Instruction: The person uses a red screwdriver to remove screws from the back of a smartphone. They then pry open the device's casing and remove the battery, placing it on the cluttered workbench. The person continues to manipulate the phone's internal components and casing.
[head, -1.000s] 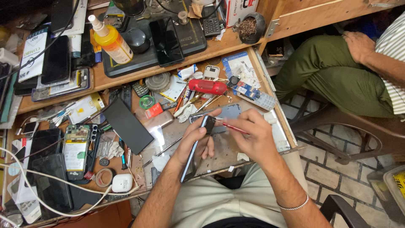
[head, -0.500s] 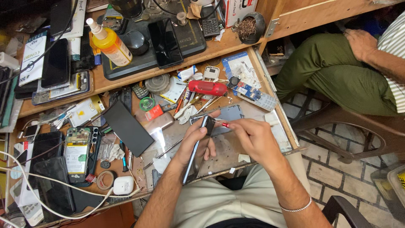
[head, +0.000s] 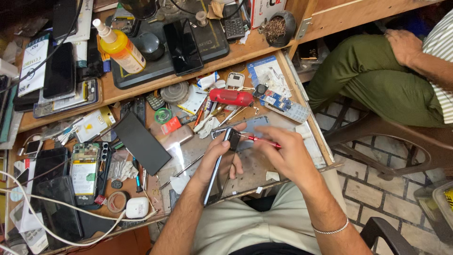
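Single head view, looking steeply down from above the person's lap onto a cluttered workbench [head: 264,170], fairly close. Bench fills left and centre; both forearms enter from the bottom edge. Tiled floor [head: 377,193] and a seated neighbour at right.

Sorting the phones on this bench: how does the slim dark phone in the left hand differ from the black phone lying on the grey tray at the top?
The slim dark phone stands on its edge, gripped by the left hand; the black phone lies flat, screen up, on the grey tray. The held phone meets a red-handled tool in the right hand; the tray phone is untouched. Both are dark slabs.
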